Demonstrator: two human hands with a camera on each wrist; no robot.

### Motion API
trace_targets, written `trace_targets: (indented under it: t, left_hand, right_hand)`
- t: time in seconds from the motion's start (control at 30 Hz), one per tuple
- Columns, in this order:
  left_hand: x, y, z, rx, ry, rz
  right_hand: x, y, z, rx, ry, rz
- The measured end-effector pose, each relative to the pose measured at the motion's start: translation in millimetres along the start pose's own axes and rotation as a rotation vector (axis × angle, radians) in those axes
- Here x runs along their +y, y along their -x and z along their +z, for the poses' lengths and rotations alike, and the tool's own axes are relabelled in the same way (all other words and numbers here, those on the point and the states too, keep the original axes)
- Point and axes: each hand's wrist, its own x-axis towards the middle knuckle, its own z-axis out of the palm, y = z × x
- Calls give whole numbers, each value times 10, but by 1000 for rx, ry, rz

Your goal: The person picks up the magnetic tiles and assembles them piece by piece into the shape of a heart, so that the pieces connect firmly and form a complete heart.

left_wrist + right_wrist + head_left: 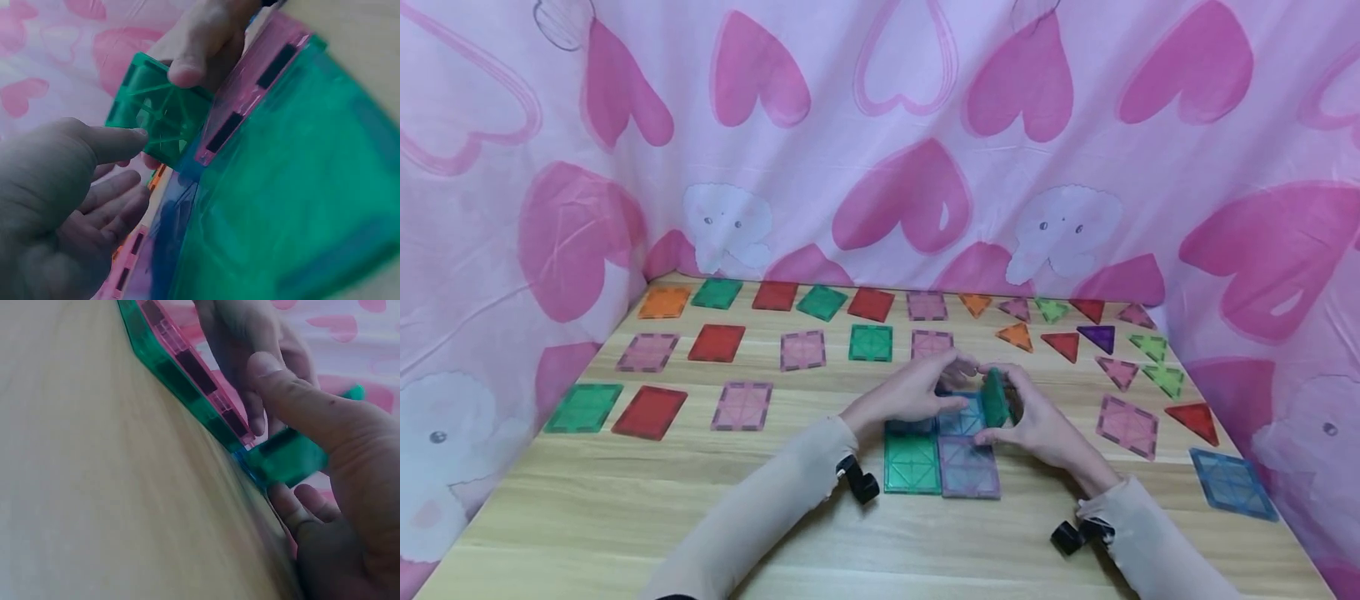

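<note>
My right hand (1037,421) grips a green square magnetic tile (995,398), standing it upright at the right edge of a light blue square tile (964,415). In the left wrist view, the right thumb lies against the face of this green tile (159,115). My left hand (921,390) is over the back left of the flat tiles, fingers loosely bent. Its thumb tip is close to the upright tile; whether they touch I cannot tell. In front lie a flat green tile (912,464) and a pink-purple tile (970,468), side by side. A darker blue tile is partly hidden under the left hand.
Several square tiles, such as a red one (650,412) and a pink one (742,406), lie spread at the left and back. Triangular tiles (1117,372) lie at the back right. A blue square (1232,483) is near the right edge. A pink heart-print curtain (902,192) surrounds the table.
</note>
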Motion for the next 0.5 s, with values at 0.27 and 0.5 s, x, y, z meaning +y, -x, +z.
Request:
trace_targets:
  t: [0.27,0.5]
  left_hand:
    - [-166,-182,131,-8,124,35]
    - [-196,-269,177,-6,100,42]
  right_hand:
    - [-37,43,4,-31,-14,55]
    - [-74,163,13,-1,-23,119]
